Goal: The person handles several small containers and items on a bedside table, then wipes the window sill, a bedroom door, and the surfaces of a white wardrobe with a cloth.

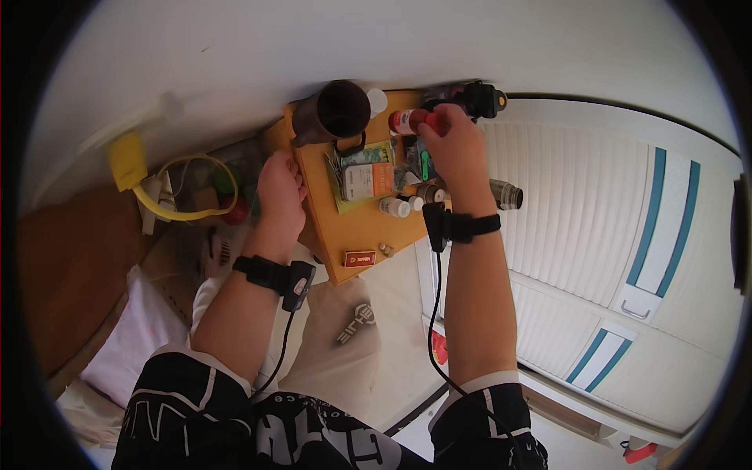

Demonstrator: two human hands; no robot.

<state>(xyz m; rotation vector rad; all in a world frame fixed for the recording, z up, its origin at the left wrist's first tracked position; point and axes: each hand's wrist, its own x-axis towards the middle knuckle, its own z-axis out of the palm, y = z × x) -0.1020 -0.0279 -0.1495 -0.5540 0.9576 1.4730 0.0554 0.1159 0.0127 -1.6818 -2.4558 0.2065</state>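
Because the right hand [456, 149] grips the red cylindrical bottle [404, 122], far right, by one end, it could slip; the left hand [280, 188] is curled, its hold unclear.

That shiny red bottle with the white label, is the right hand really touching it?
Touching. The head view shows the right hand gripping the shiny red bottle with the white label by its red-capped end.
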